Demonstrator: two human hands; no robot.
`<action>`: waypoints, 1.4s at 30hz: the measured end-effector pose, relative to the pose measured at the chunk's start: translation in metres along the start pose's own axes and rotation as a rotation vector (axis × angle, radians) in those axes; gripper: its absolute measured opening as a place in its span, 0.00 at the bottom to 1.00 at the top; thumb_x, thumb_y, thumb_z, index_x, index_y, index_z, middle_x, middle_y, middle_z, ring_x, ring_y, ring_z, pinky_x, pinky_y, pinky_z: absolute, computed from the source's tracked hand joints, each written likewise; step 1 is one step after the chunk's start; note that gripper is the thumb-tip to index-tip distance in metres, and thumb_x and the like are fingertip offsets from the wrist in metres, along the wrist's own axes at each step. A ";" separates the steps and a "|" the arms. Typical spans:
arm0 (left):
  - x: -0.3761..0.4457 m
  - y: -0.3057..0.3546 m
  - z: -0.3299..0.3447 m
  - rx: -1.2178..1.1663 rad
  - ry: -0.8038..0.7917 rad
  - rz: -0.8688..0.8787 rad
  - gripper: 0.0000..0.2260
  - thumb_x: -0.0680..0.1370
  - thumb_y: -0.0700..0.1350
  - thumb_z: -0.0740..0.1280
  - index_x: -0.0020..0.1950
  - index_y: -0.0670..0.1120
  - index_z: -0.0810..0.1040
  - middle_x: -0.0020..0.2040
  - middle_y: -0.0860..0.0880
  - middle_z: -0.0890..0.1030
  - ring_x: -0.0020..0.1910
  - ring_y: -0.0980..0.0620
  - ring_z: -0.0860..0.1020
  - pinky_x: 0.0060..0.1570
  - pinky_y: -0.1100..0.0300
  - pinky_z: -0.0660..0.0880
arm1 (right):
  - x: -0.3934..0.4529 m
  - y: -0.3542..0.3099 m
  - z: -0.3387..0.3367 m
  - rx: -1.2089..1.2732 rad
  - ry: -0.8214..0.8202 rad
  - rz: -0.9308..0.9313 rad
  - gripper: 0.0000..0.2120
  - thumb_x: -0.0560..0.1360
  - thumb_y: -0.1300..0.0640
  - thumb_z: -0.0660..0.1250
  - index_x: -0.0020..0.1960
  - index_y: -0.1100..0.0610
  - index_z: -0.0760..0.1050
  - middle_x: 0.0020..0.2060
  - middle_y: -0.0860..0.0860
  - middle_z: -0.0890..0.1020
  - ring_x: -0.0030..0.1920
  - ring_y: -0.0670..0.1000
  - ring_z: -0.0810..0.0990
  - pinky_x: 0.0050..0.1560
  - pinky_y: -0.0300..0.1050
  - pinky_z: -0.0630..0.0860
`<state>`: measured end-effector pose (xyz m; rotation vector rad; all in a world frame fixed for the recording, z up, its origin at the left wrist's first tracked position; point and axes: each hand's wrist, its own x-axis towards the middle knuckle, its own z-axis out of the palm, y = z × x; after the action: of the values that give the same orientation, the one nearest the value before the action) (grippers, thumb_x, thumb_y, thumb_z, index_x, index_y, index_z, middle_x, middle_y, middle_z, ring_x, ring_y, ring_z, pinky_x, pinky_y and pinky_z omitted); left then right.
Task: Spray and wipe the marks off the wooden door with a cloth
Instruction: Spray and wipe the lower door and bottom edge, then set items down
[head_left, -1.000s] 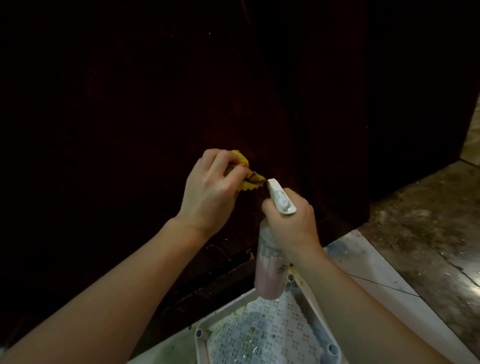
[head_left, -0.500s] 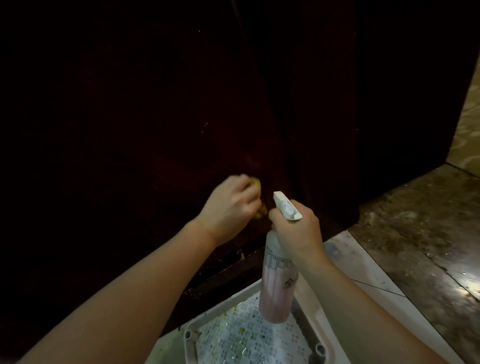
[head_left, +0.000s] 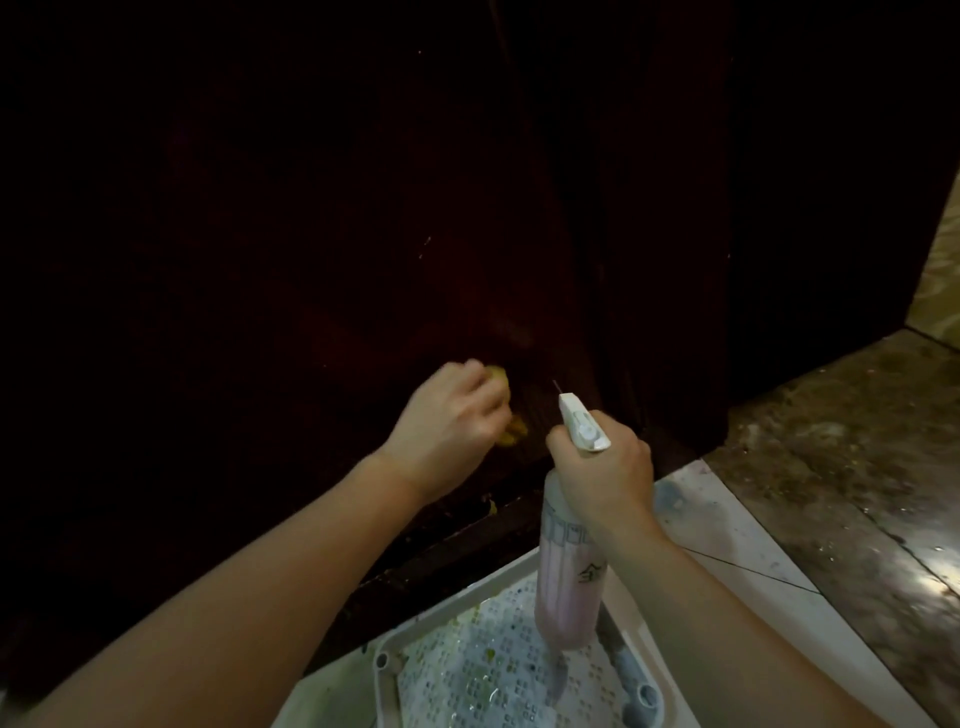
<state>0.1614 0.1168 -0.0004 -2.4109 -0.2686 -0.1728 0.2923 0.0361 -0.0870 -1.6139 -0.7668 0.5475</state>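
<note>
The dark wooden door (head_left: 322, 218) fills the upper frame, with a few pale specks on it. My left hand (head_left: 452, 421) grips a bunched yellow cloth (head_left: 148, 434) against the door's lower part, most of the cloth hidden under my fingers. Just to the right, my right hand (head_left: 605, 475) holds the neck of a spray bottle (head_left: 569, 582) with pink liquid. Its white nozzle (head_left: 579, 421) points up toward the door.
A white perforated plastic tray or stool top (head_left: 498, 670) lies on the floor below the bottle. Pale tiles (head_left: 727, 545) run along the door's base, and a dark speckled stone floor (head_left: 841, 457) spreads to the right.
My left hand has slid the cloth lower down the door. My right hand and the bottle have stayed beside it as the view tilted.
</note>
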 end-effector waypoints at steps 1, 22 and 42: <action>-0.009 0.005 0.005 0.005 -0.094 0.060 0.05 0.75 0.42 0.68 0.44 0.44 0.83 0.46 0.46 0.80 0.45 0.46 0.77 0.42 0.54 0.74 | 0.000 0.001 -0.001 0.005 -0.005 0.011 0.18 0.72 0.55 0.67 0.27 0.51 0.63 0.22 0.45 0.68 0.27 0.48 0.68 0.29 0.43 0.60; -0.145 0.036 -0.014 -0.761 -0.339 -1.071 0.11 0.76 0.43 0.68 0.54 0.52 0.69 0.50 0.57 0.65 0.44 0.58 0.73 0.45 0.60 0.77 | -0.029 -0.035 0.047 -0.362 -0.713 -0.254 0.11 0.69 0.52 0.66 0.31 0.52 0.67 0.29 0.47 0.73 0.32 0.50 0.73 0.33 0.44 0.65; -0.181 0.012 -0.014 -1.061 -0.287 -1.561 0.11 0.80 0.48 0.64 0.57 0.50 0.65 0.46 0.49 0.76 0.42 0.53 0.77 0.34 0.61 0.75 | -0.024 -0.072 0.036 -0.604 -1.049 -0.424 0.08 0.73 0.56 0.69 0.46 0.61 0.76 0.40 0.57 0.80 0.37 0.53 0.77 0.37 0.48 0.72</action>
<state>-0.0120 0.0725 -0.0328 -2.4452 -2.6704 -0.7834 0.2377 0.0478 -0.0247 -1.5479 -2.1615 0.9063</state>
